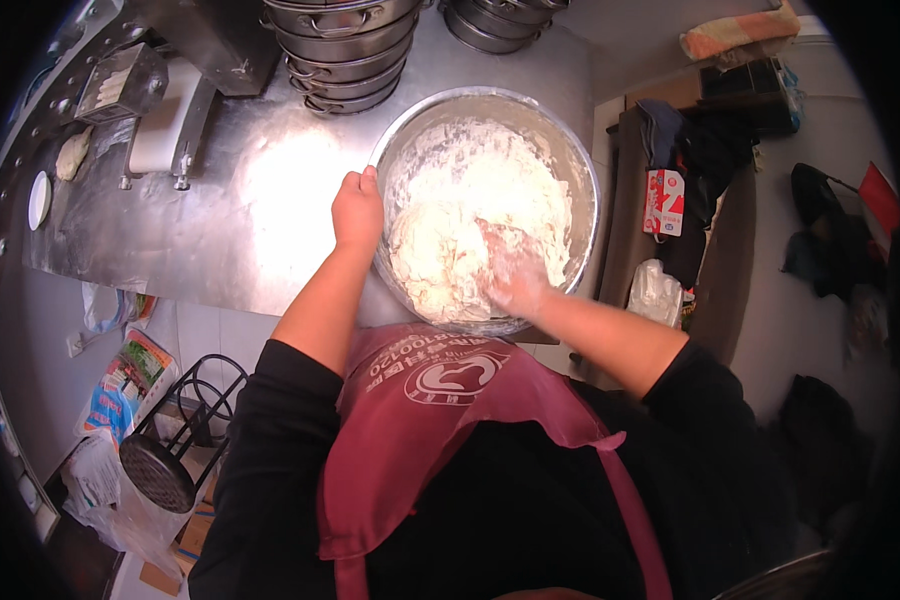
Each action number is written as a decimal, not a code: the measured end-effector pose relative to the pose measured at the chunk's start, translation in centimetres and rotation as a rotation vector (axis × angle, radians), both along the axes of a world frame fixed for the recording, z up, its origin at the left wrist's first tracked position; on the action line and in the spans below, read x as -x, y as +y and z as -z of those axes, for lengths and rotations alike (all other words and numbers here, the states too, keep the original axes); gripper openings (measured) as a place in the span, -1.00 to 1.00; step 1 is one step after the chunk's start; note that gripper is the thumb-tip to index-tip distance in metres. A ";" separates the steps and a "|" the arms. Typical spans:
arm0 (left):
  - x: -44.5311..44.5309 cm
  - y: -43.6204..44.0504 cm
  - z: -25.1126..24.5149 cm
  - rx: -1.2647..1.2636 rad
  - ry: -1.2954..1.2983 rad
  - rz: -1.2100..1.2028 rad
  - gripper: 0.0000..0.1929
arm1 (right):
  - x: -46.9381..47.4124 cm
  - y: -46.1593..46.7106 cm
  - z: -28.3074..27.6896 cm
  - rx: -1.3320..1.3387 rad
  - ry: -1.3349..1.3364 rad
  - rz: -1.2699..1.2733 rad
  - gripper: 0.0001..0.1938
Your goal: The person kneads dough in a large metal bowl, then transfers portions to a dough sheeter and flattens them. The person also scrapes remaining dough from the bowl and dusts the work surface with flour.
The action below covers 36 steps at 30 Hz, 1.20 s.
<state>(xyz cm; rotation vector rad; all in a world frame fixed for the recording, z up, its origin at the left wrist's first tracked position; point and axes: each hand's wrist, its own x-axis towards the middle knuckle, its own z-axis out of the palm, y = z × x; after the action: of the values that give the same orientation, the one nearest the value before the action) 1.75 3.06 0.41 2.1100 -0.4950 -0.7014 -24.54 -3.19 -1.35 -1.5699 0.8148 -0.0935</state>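
A large round metal bowl (586, 161) stands at the right end of a steel worktable, close against my apron. Its far inner wall is coated with flour. Inside lies a rough, shaggy mass of pale dough (435, 259), heaped toward the near left, with brightly lit floury dough behind it. My left hand (358, 206) grips the bowl's left rim, thumb on top. My right hand (517, 270) is down in the bowl against the dough's right side, dusted with flour and blurred. How far its fingers close around the dough is hidden.
Stacked metal pots with handles (345, 52) and a second stack (499, 26) stand behind the bowl. On the steel worktable (217, 247), a machine with a white belt (166, 124), a dough piece (73, 154) and a white dish (39, 200) sit left. Below is a black stool (157, 472).
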 end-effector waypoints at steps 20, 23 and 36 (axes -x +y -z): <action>-0.3 -1.4 -0.3 -0.078 0.023 0.098 -0.64 | -5.0 -7.6 5.6 0.427 0.316 -0.078 -0.26; -0.4 -1.5 -0.6 -0.072 0.007 0.118 -0.64 | -5.2 -9.3 9.2 0.446 0.398 -0.050 -0.34; 0.5 -1.3 -0.9 -0.093 -0.036 0.072 -0.60 | -9.5 -18.9 4.8 0.262 0.695 -0.141 -0.28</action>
<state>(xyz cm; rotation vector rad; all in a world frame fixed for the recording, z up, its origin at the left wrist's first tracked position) 1.28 1.78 1.35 2.2045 -0.5701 -0.7414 -15.05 -22.11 -6.13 -1.9310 1.2583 0.4914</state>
